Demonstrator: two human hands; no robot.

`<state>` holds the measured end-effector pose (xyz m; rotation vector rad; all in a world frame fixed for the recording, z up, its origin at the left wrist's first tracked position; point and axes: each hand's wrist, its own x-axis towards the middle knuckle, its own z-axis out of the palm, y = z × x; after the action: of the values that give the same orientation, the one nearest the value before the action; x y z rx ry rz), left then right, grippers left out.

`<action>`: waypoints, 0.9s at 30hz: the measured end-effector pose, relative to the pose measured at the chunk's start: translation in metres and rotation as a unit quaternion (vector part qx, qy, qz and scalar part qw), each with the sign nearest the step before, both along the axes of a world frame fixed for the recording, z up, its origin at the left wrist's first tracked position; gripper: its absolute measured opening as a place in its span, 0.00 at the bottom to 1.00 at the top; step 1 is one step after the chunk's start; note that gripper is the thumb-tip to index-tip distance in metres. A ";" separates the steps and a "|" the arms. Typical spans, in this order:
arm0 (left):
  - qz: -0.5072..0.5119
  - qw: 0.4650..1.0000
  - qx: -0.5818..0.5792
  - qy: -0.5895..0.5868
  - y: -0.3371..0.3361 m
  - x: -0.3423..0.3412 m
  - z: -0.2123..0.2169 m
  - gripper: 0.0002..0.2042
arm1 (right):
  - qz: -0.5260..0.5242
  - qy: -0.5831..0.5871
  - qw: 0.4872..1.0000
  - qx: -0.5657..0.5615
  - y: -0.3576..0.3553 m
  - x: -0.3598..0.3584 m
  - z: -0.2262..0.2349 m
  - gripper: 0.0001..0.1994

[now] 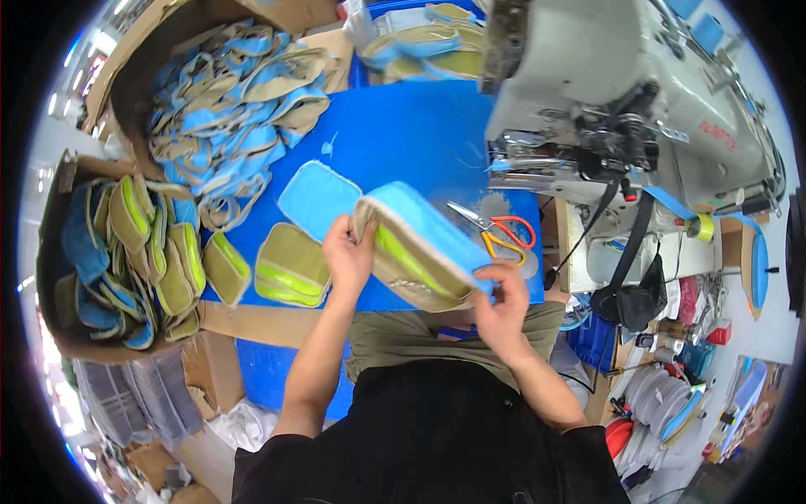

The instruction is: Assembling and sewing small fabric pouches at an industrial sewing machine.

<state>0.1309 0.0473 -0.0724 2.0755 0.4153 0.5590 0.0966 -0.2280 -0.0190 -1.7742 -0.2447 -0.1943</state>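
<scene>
Between my two hands is a fabric pouch (417,273), tan with a bright yellow-green stripe and a light blue side band. My left hand (348,256) pinches its left end, thumb on the tan face. At the lower right corner, the fingers of my right hand (502,307) are closed on the edge. Just behind my left hand lies a light blue fabric panel (317,198) with rounded corners. A tan panel with a green stripe (294,267) rests to the left of that hand. Scissors (497,233) with orange and yellow handles lie beyond my right hand, blades apart.
A sewing machine (588,109) stands at the right of the blue table (411,126). Blue and tan strips (243,101) heap out of a carton at the back left. Another carton (63,311) holds several tan-and-green panels. Thread cones (663,395) stand lower right.
</scene>
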 end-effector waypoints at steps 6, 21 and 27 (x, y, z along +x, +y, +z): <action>-0.030 0.942 -0.333 -0.033 0.013 0.020 0.000 0.19 | 0.062 0.251 0.955 0.144 -0.011 0.006 -0.025 0.20; -0.202 0.843 -0.449 -0.217 -0.042 0.136 0.153 0.24 | -0.018 0.344 0.935 0.079 -0.082 -0.088 -0.072 0.15; -0.595 0.556 -0.493 -0.306 -0.060 -0.044 0.207 0.06 | 0.020 0.341 0.939 0.040 -0.073 -0.093 -0.085 0.14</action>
<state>0.0872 -0.0131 0.1348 0.5740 -0.9165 0.0583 0.0035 -0.3009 -0.1041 -1.6494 0.2265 0.4373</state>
